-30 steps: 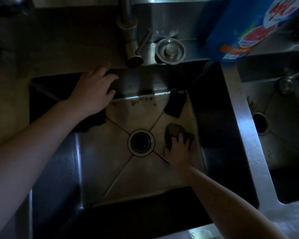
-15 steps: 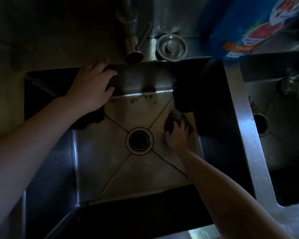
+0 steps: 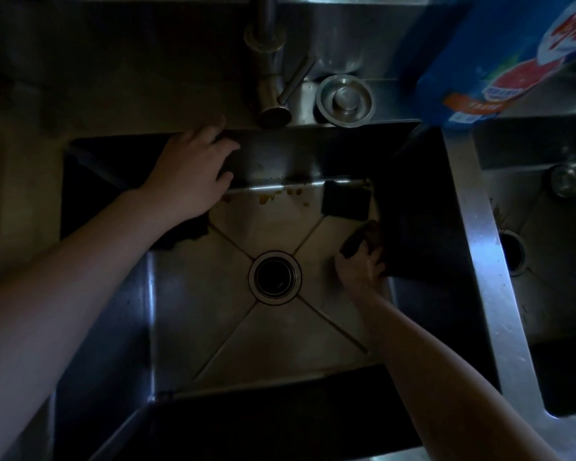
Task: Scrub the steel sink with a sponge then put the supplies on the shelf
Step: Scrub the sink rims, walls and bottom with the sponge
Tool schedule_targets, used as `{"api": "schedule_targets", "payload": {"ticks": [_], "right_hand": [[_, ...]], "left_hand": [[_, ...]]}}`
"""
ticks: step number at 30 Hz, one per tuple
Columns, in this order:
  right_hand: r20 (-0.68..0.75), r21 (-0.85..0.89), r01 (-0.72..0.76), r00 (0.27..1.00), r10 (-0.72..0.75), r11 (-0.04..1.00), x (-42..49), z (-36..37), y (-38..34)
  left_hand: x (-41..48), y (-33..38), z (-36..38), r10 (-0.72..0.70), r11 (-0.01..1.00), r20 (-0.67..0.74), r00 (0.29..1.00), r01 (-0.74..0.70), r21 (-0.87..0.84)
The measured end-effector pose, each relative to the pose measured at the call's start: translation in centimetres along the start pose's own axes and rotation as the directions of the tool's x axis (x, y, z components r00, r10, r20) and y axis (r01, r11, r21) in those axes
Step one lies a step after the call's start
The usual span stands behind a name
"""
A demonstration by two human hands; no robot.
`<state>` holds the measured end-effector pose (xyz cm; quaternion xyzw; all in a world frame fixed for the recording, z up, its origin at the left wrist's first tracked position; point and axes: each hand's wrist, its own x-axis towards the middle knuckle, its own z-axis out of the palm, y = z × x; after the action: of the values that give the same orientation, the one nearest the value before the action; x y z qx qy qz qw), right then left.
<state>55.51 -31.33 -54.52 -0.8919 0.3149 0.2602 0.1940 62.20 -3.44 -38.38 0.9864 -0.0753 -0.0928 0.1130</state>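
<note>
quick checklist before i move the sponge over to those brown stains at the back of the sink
1. Grip: right hand holds the sponge: ok.
2. Brace: left hand rests on the back wall of the sink: ok.
3. Scrubbing done: not ok, brown stains line the floor's back edge.
4. Path clear: not ok, a dark square pad lies beside the stains, back right corner.
5. Soap on the sponge: cannot tell, too dark.

Steel faucet (image 3: 269, 84) just beside a round metal stopper (image 3: 344, 99), second basin (image 3: 552, 311) to the right.
</note>
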Motion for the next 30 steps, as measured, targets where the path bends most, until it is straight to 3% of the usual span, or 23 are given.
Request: {"api": "schedule_targets", "payload": {"ticks": [8, 12, 15, 17, 19, 22, 28, 30], "right_hand": [[0.031, 0.009, -0.099, 0.995, 0.099, 0.995, -2.4, 0.7, 1.0], [0.109, -0.271, 0.215, 0.975, -0.191, 0.938, -6.2, 2.7, 2.4], [0.191, -0.36, 0.484, 0.875, -0.445, 0.797, -6.6, 3.7, 1.2], [0.224, -0.344, 0.576, 0.817, -0.531, 0.742, -5.6, 3.9, -0.7], [0.173, -0.225, 0.538, 0.843, -0.51, 0.812, -4.4, 4.0, -2.8], [0.085, -0.003, 0.348, 0.934, -0.346, 0.938, -2.6, 3.9, -5.8], [0.06, 0.108, 0.072, 0.995, -0.079, 0.991, -0.5, 2.0, -8.7], [0.052, 0.082, 0.055, 0.997, -0.059, 0.995, -0.3, 1.8, -8.9]], "left_hand": [[0.0, 0.0, -0.1, -0.008, 1.0, 0.003, 1.0, 0.007, 0.009], [-0.1, 0.3, -0.3, -0.021, 1.0, 0.004, 1.0, 0.021, 0.003], [-0.1, 0.2, -0.3, -0.015, 1.0, 0.011, 1.0, 0.015, 0.005], [-0.1, 0.2, -0.3, -0.017, 1.0, 0.015, 1.0, 0.017, -0.001], [-0.2, 0.2, -0.2, -0.019, 1.0, 0.017, 1.0, 0.019, -0.005], [-0.2, 0.2, -0.1, -0.017, 1.0, 0.018, 1.0, 0.017, 0.0], [-0.2, 0.3, -0.3, -0.027, 1.0, 0.028, 0.999, 0.028, -0.005], [-0.2, 0.4, -0.5, -0.04, 0.999, 0.035, 0.999, 0.04, -0.008]]}}
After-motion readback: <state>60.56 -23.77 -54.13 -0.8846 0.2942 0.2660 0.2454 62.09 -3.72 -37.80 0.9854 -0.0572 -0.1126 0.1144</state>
